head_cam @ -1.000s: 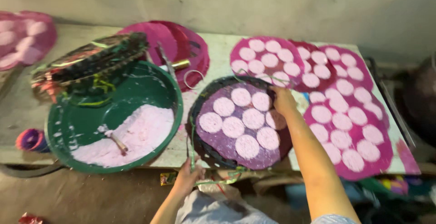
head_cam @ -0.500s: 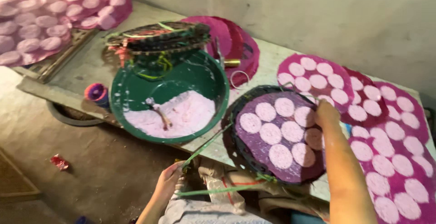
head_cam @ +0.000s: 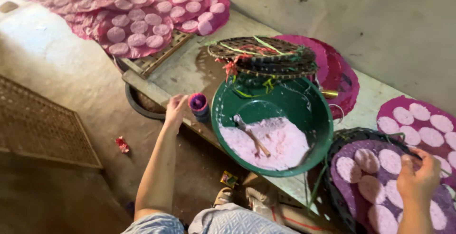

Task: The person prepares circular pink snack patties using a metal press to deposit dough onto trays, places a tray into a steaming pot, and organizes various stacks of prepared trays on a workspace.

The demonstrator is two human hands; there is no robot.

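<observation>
My left hand reaches out to a small cup with a pink rim at the table's near edge, its fingers touching the cup's left side. My right hand rests on the far edge of a round woven tray lined in purple and covered with several pale pink discs. Between the hands stands a green basin holding pink batter with a stick lying in it.
Several dark woven trays lean stacked on the basin's far rim. More pink sheets with discs lie at the far left and at the right. A woven mat lies on the floor at left; a grey wall rises behind.
The view has swung left. My left hand has come up from below the table's edge to the small cup. My right hand has stayed on the tray's rim.
</observation>
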